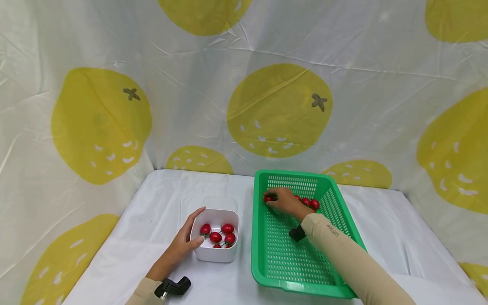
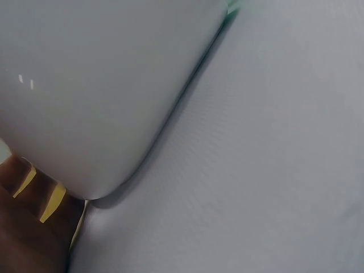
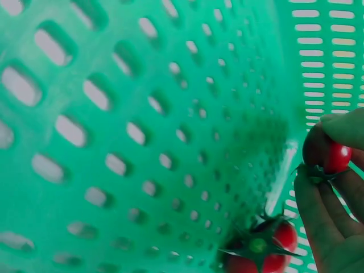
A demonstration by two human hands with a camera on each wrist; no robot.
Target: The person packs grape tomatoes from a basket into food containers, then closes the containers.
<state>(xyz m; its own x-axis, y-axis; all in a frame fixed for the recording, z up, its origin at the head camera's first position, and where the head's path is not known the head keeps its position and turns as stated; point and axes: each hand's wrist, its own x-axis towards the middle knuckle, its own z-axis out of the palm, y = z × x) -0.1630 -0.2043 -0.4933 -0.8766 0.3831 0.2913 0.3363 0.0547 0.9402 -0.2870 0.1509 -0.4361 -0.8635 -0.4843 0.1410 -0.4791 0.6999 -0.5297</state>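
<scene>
My left hand (image 1: 184,242) grips a square white container (image 1: 215,255) by its left side, thumb over the near rim. Several red cherry tomatoes (image 1: 215,237) lie inside it. In the left wrist view the fingers (image 2: 42,196) rest against the container's smooth wall (image 2: 108,102). Over the far left part of a green basket (image 1: 263,271), my right hand (image 1: 286,201) pinches one cherry tomato (image 3: 327,151) between thumb and fingers. More cherry tomatoes (image 1: 314,204) sit at the basket's far end, partly hidden behind that hand. One with a green stem (image 3: 259,247) shows below the fingers in the right wrist view.
A clear, flat piece (image 1: 219,204) lies just behind the white container. The basket's raised, slotted walls stand around the right hand. White cloth (image 1: 160,203) covers the table, and a lemon-print curtain (image 1: 190,106) hangs behind and at the sides.
</scene>
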